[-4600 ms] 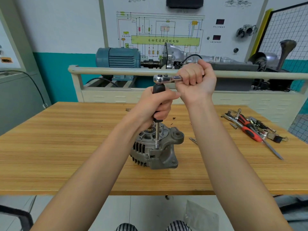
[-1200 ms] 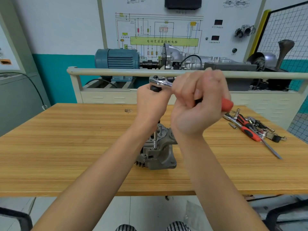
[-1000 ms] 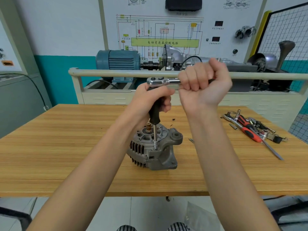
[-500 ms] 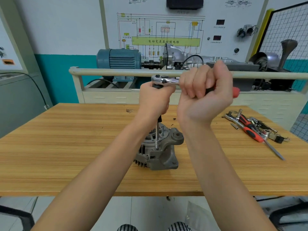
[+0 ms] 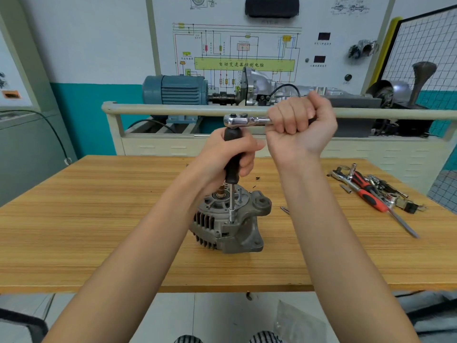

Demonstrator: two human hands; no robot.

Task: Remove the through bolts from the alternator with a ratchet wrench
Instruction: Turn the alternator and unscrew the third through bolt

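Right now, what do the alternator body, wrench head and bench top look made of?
Alternator body: likely cast aluminium, dull grey, rough matte surface.
Wrench head: polished, probably chrome-plated steel, with bright reflections.
Bench top: wood or wood-look laminate, with striped grain and a slight sheen.

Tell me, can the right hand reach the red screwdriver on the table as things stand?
Probably not at once. The right hand grips the ratchet handle, so it must let go first. Otherwise the way looks free: the screwdriver lies uncovered on the table to that arm's right.
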